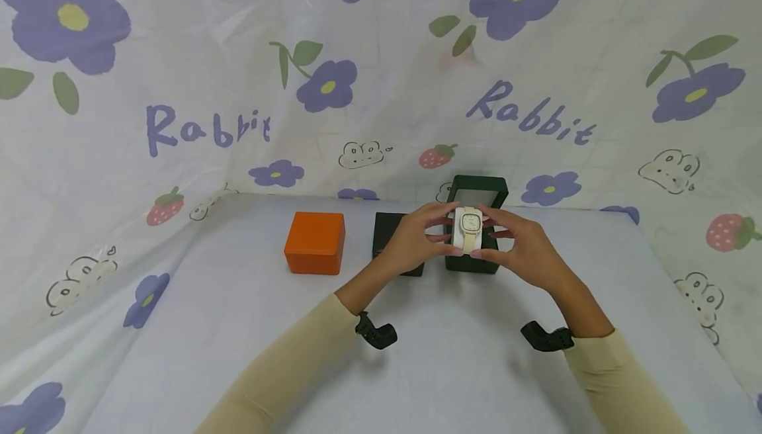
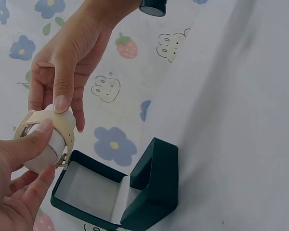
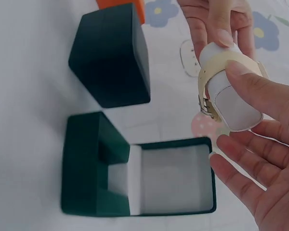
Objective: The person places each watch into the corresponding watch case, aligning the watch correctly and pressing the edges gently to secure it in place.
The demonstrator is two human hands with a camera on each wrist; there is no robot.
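A wristwatch (image 1: 471,222) with a cream strap and a squarish face is wrapped around a white cushion (image 2: 41,161). Both hands hold it up between them, over the open dark green watch box (image 1: 476,264). My left hand (image 1: 419,239) grips one end of the cushion, its thumb (image 2: 36,139) on the strap side. At the other end, my right hand (image 1: 520,252) holds the cushion with its thumb (image 3: 257,86) across the strap and the other fingers spread below. The strap's buckle (image 3: 205,102) hangs at the cushion's underside. Inside the box a pale lining (image 3: 176,178) shows in the raised lid.
Left of the open box stands a closed dark box (image 3: 106,57), partly behind the left hand in the head view. Further left is a closed orange box (image 1: 315,242). A white cloth covers the table (image 1: 440,368), and a flower-printed curtain (image 1: 393,116) rises behind it.
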